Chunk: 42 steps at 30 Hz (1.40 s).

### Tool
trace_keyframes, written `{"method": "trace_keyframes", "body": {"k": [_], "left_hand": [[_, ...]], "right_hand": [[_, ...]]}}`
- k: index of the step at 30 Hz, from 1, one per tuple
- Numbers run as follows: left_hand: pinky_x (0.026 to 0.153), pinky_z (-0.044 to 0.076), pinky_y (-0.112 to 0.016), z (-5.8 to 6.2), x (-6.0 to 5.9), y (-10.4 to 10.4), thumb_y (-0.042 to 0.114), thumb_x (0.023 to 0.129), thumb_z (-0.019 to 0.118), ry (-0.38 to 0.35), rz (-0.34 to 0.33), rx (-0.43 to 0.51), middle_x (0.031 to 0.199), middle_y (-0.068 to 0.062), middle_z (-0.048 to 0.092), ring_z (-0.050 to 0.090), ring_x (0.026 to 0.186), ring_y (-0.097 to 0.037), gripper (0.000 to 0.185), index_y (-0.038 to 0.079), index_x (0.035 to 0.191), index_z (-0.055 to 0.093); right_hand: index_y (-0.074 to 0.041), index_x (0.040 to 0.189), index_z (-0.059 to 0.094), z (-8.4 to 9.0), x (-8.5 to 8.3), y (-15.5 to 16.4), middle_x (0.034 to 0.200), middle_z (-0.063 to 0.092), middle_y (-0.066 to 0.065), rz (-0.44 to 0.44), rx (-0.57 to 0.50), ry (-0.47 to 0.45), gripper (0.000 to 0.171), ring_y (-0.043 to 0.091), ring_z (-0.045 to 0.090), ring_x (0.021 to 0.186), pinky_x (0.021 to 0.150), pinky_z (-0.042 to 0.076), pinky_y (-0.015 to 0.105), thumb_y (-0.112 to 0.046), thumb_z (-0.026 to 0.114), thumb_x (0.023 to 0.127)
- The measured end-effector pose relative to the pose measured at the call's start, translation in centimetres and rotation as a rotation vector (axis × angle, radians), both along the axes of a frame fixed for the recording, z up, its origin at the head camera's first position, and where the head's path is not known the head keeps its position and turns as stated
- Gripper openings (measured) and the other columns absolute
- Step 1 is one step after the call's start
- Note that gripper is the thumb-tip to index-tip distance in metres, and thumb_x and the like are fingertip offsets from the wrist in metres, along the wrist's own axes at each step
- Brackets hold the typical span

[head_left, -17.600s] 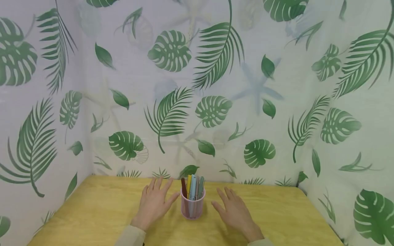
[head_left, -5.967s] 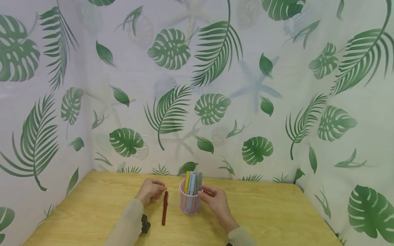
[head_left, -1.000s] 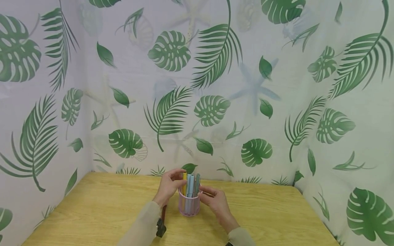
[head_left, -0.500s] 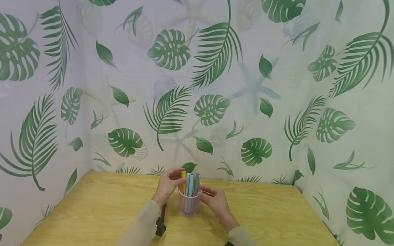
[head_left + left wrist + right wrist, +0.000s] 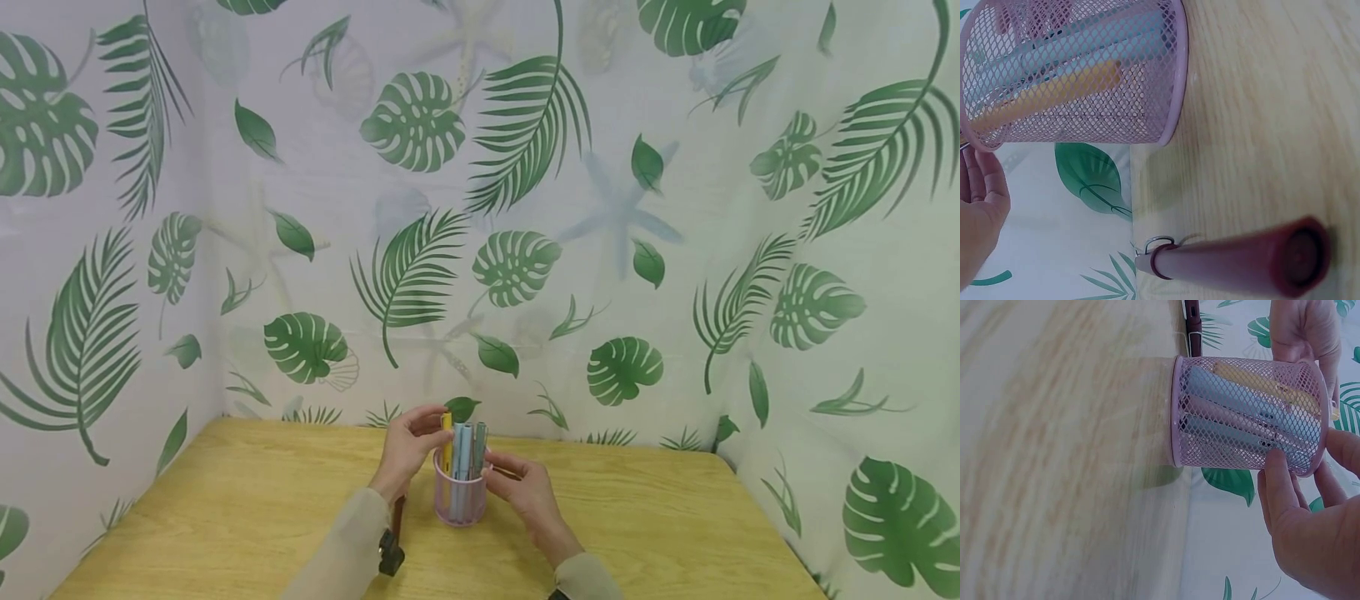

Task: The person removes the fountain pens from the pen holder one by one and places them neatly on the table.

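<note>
A pink mesh cup [image 5: 459, 500] stands upright on the wooden table [image 5: 225, 517]. It holds a yellow pen [image 5: 447, 440], a light blue pen [image 5: 464, 450] and a grey-green pen [image 5: 479, 440]. My left hand [image 5: 435, 421] pinches the top of the yellow pen, which sticks up from the cup. My right hand [image 5: 498, 475] grips the cup's rim from the right, thumb on the mesh [image 5: 1275, 469]. A dark red pen [image 5: 1241, 262] lies on the table left of the cup, mostly hidden by my left forearm in the head view.
Leaf-printed curtains [image 5: 525, 208] close off the table at the back and on both sides. A black wrist camera [image 5: 388, 554] sits on my left forearm. Bare wood stretches to the left and right of the cup.
My left hand, pinching the yellow pen, has edged slightly upward over the last second. My right hand and the cup have stayed put.
</note>
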<state>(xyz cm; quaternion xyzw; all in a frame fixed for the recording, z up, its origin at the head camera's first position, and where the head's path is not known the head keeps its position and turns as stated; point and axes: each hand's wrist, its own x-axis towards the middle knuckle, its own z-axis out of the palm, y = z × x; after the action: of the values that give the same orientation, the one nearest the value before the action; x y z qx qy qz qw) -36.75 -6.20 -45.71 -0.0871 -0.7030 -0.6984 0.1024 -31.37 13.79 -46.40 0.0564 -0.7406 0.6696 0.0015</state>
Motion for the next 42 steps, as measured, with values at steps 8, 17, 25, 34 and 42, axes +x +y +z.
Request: {"method": "trace_keyframes", "body": {"k": [8,17,25,34,42], "left_hand": [[0.082,0.058,-0.031,0.3,0.4,-0.1,0.004,0.083,0.076,0.032,0.024,0.077,0.112,-0.013,0.069,0.065,0.101,-0.022,0.035,0.012,0.117,0.07],[0.078,0.06,-0.031,0.5,1.0,0.0,0.003,0.083,0.076,0.081,0.051,0.118,0.112,-0.013,0.068,0.069,0.095,-0.021,0.036,0.01,0.119,0.069],[0.074,0.058,-0.024,2.0,0.9,0.0,0.002,0.083,0.076,0.137,0.112,0.177,0.114,-0.018,0.067,0.07,0.087,-0.011,0.04,0.007,0.121,0.068],[0.072,0.058,-0.022,3.5,2.0,-0.2,-0.004,0.081,0.075,0.121,0.141,0.241,0.114,-0.022,0.069,0.069,0.084,-0.01,0.041,0.001,0.121,0.067],[0.071,0.056,-0.02,5.3,2.6,-0.3,-0.005,0.081,0.075,0.18,0.201,0.205,0.112,-0.024,0.069,0.069,0.085,-0.017,0.038,-0.001,0.118,0.068]], "right_hand": [[0.005,0.127,0.061,0.0,0.2,0.0,0.135,0.058,0.024,0.001,0.002,-0.012,0.041,0.038,0.057,0.123,0.095,0.054,0.04,-0.014,0.069,0.091],[0.005,0.125,0.062,-0.4,0.4,0.1,0.134,0.058,0.024,0.0,0.002,-0.021,0.041,0.039,0.057,0.124,0.095,0.055,0.038,-0.013,0.071,0.09],[0.007,0.125,0.061,-0.3,0.4,0.1,0.135,0.057,0.025,-0.004,-0.032,-0.01,0.04,0.034,0.059,0.121,0.094,0.055,0.038,-0.011,0.07,0.09],[0.006,0.125,0.061,-0.6,0.4,0.2,0.134,0.058,0.025,0.002,-0.009,-0.021,0.042,0.038,0.058,0.122,0.094,0.055,0.038,-0.013,0.071,0.09],[0.006,0.125,0.062,-0.2,0.0,0.0,0.134,0.059,0.024,-0.006,-0.018,-0.008,0.04,0.036,0.058,0.122,0.094,0.055,0.038,-0.013,0.071,0.09]]}}
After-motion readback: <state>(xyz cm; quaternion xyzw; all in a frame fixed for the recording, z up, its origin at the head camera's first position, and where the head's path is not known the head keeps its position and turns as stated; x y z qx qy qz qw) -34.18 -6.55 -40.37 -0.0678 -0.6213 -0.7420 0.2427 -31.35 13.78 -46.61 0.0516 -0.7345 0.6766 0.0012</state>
